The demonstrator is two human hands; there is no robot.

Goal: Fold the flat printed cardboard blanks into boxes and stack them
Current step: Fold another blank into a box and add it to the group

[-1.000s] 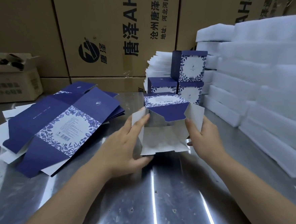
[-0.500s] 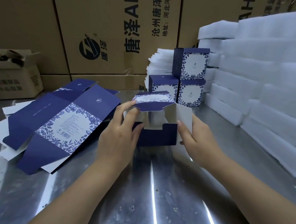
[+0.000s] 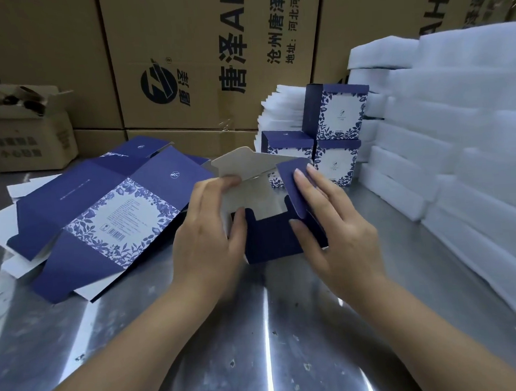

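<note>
The half-folded blue box (image 3: pixel 272 243) stands mid-table (image 3: pixel 261 347) between the hands. The left hand (image 3: pixel 210 232) pinches its left wall, and the right hand (image 3: pixel 332 223) presses straight fingers (image 3: pixel 314 177) on its side flap (image 3: pixel 290 174).

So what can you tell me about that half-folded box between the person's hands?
The half-folded box is thin card, dark blue outside and plain white inside. It seems to stand open-topped on the metal table. Its rear flap sticks up, white side showing; a rounded blue side flap leans inward. The left hand grips its left wall; the right hand presses straight fingers on the blue flap.
</note>
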